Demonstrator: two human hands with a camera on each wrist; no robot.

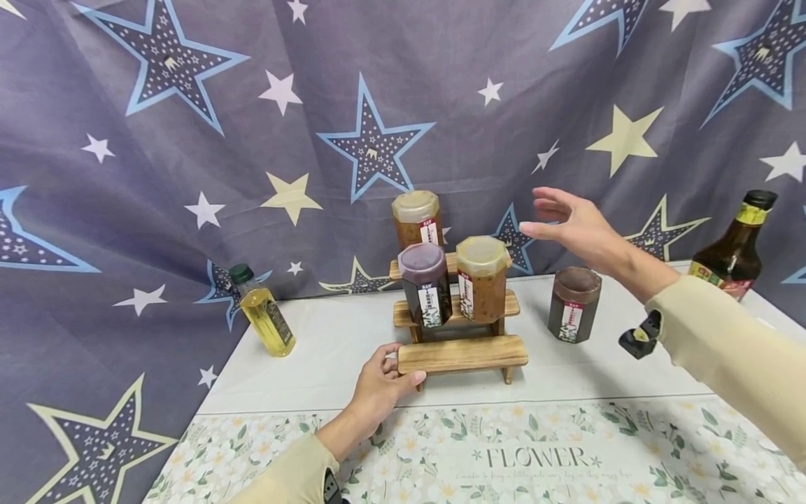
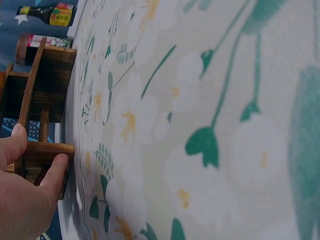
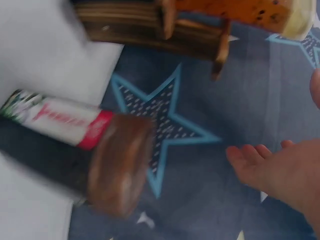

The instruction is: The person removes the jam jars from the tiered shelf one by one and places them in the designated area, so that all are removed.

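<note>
My left hand [image 1: 376,387] grips the left end of the lowest step of a three-tier wooden display stand [image 1: 462,353], its thumb at the front edge. On the middle step stand a dark jar [image 1: 427,290] with a purplish lid and an amber jar [image 1: 483,283] with a pale yellow lid. Another amber jar [image 1: 417,213] is on the top step. My right hand [image 1: 576,224] hovers right of the stand, fingers apart from the thumb and nothing between them. Below it, a dark jar [image 1: 574,308] with a brown lid stands on the table; it looms close in the right wrist view.
An oil bottle [image 1: 267,318] with a green cap stands at the left of the table. At the far right is a dark sauce bottle [image 1: 730,241]. A star-patterned curtain [image 1: 352,42] hangs right behind the table, and a flowered cloth [image 1: 403,455] covers its front.
</note>
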